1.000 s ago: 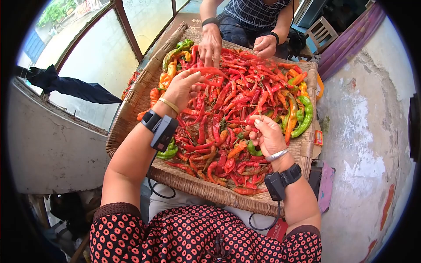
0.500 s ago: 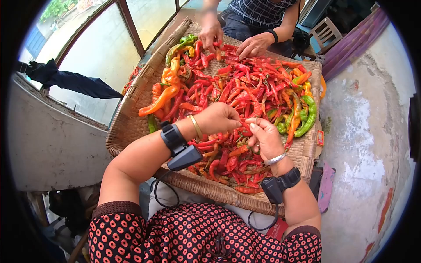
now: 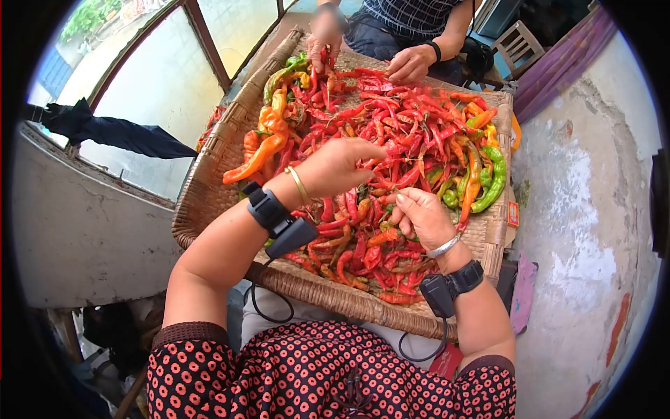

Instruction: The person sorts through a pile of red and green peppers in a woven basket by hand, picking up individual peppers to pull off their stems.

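Red peppers (image 3: 412,119) lie heaped in a rectangular woven tray (image 3: 335,297). My left hand (image 3: 342,166) is over the middle of the heap, palm down, its fingers apart and pointing right, with nothing visible in them. To its lower right, my right hand (image 3: 422,215) is closed, thumb and index finger pinched at a small thin stem; whether a pepper hangs from it is hidden. Orange peppers (image 3: 269,146) lie at the tray's left side. Green peppers (image 3: 494,181) lie along its right side, beside orange ones.
Across the tray sits a person, one hand (image 3: 324,52) at the far left of the heap, the other (image 3: 410,64) at its far edge. A folded dark umbrella (image 3: 132,134) is by the window at left. A wooden chair (image 3: 518,49) stands behind at right.
My left hand has moved up and left, away from my right hand, and its fingers have opened. The other person's left-side hand has lifted back, and their other hand has shifted slightly away.
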